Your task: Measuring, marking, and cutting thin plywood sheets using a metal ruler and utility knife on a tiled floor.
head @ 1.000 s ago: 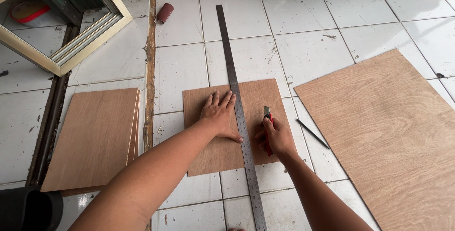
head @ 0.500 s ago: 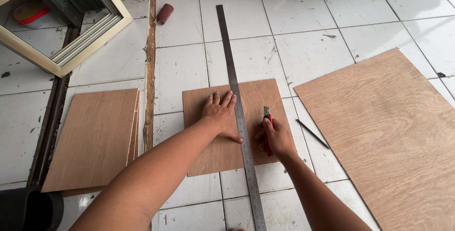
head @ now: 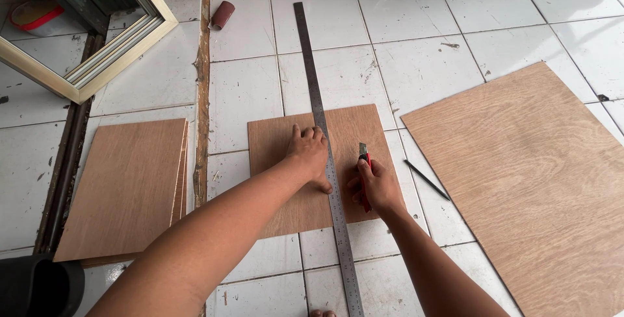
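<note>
While the left hand presses a steel rule flat, the right hand holds a red knife at the rule's edge.

Spread wide, the left hand pins the rule across a small plywood panel lying on the white tiled floor; the right is closed around the knife, blade tip on the panel just right of the rule. No cut line shows on the wood, so the scoring looks barely begun. A pencil lies just beside the panel, a large sheet to the right, stacked panels to the left.
</note>
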